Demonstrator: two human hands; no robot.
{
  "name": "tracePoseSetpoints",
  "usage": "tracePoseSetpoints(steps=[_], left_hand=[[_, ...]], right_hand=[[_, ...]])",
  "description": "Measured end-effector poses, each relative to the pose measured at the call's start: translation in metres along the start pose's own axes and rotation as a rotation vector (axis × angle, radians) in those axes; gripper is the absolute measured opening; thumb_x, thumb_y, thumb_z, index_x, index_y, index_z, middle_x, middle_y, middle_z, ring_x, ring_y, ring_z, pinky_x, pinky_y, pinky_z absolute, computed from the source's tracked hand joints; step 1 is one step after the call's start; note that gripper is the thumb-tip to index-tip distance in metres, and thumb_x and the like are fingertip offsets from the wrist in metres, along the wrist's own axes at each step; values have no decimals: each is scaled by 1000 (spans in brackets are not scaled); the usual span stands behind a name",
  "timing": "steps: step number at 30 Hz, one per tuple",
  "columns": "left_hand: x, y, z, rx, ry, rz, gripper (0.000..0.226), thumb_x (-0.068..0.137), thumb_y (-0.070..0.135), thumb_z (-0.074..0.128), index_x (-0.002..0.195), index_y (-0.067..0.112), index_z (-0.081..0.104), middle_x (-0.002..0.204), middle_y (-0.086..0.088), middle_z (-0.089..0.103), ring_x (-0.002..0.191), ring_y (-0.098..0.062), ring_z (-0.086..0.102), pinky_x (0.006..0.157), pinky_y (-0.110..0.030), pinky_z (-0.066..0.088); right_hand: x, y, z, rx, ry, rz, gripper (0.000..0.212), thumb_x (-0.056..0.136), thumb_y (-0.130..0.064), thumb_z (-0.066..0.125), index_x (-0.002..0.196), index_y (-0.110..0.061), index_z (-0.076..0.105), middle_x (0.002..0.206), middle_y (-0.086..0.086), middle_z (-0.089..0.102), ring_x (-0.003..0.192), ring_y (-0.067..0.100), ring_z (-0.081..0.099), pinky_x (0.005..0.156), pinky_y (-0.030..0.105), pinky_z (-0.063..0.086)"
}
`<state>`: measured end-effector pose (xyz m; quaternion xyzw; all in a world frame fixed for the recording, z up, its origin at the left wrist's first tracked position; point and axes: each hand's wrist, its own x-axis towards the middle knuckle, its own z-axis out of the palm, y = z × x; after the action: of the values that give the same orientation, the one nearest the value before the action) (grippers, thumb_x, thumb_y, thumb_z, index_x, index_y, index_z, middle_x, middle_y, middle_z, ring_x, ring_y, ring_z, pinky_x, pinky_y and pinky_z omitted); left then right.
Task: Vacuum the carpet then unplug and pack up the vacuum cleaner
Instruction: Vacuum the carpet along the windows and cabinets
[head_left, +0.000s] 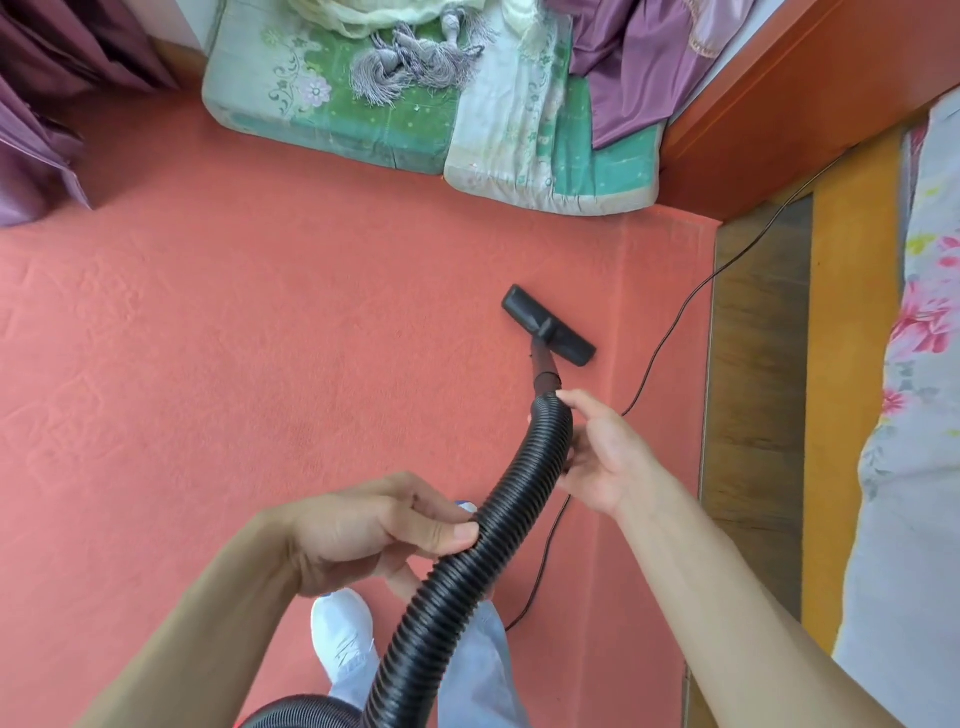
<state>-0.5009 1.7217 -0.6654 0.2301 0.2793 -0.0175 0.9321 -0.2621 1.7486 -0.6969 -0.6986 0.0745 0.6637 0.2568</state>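
Note:
A black ribbed vacuum hose (457, 571) rises from the bottom edge to a dark wand and a flat black floor nozzle (548, 325) resting on the salmon-pink carpet (234, 338). My left hand (374, 525) grips the hose at mid-length, thumb on top. Higher up, my right hand (597, 447) holds the hose near the wand, fingers loosely curled around its right side. A thin black power cord (670, 327) trails over the carpet's right part toward the upper right. The vacuum's body is hidden apart from a dark curve at the bottom edge.
A green floral cushion (415, 119) with tassels and purple cloth lies at the carpet's far edge. Purple curtains (36, 130) hang at left. A bed with floral bedding (914, 415) and orange wooden frame borders the right. My white shoe (343, 639) stands below the hose.

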Motion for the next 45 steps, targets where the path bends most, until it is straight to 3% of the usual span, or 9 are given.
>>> tracePoseSetpoints(steps=[6, 10, 13, 18, 24, 28, 32, 39, 45], left_hand=[[60, 0, 13, -23, 267, 100, 35, 100, 25, 57, 114, -5, 69, 102, -13, 67, 97, -23, 62, 84, -37, 57], [105, 16, 24, -58, 481, 178, 33, 105, 21, 48, 113, -3, 68, 95, -10, 68, 87, -19, 62, 87, -41, 58], [128, 26, 28, -77, 583, 181, 35, 107, 22, 44, 112, -4, 67, 94, -11, 66, 80, -17, 62, 74, -34, 59], [117, 16, 25, -180, 518, 201, 30, 106, 20, 46, 104, 1, 69, 94, -14, 64, 88, -24, 57, 84, -44, 57], [74, 3, 30, -108, 90, 78, 33, 99, 21, 58, 116, -6, 65, 102, -18, 55, 100, -31, 52, 89, -42, 58], [61, -1, 39, -115, -33, 77, 36, 100, 18, 57, 122, -10, 61, 111, -19, 61, 109, -33, 55, 87, -37, 60], [73, 1, 45, -131, 34, 111, 29, 103, 17, 53, 120, -4, 64, 105, -12, 65, 104, -25, 60, 95, -43, 56], [129, 20, 48, -168, 454, 209, 26, 105, 20, 49, 103, 5, 70, 95, -11, 65, 87, -21, 58, 85, -42, 58], [151, 23, 44, -241, 471, 237, 24, 104, 18, 49, 96, 8, 69, 93, -11, 63, 85, -22, 57, 95, -55, 53]], right_hand=[[44, -60, 13, -278, 122, -65, 18, 88, -27, 61, 100, -15, 57, 69, -1, 46, 51, 7, 29, 51, 22, 24], [78, -99, 25, -428, 150, -124, 9, 87, -27, 59, 89, -18, 56, 59, -5, 47, 48, 7, 28, 48, 23, 24], [97, -108, 24, -476, 189, -137, 9, 87, -27, 59, 89, -18, 57, 59, -6, 50, 45, 8, 31, 50, 25, 26], [98, -76, 16, -350, 206, -156, 31, 87, -36, 65, 110, -14, 64, 79, 0, 63, 66, 14, 55, 62, 27, 48], [45, -30, -16, -129, -23, 0, 35, 91, -39, 62, 110, -9, 64, 86, 9, 68, 70, 21, 62, 69, 33, 54], [18, -32, -27, -189, -34, -1, 30, 90, -35, 64, 104, -9, 65, 76, 9, 67, 50, 16, 61, 45, 23, 50], [20, -51, -23, -218, 1, -39, 30, 90, -32, 64, 107, -8, 62, 80, 10, 62, 48, 16, 61, 43, 21, 49], [68, -99, -3, -353, 104, -128, 24, 92, -31, 61, 100, -9, 62, 84, 9, 63, 65, 20, 59, 57, 29, 49], [93, -101, 7, -379, 149, -178, 28, 92, -24, 62, 110, -3, 61, 90, 15, 64, 62, 23, 59, 45, 24, 48]])
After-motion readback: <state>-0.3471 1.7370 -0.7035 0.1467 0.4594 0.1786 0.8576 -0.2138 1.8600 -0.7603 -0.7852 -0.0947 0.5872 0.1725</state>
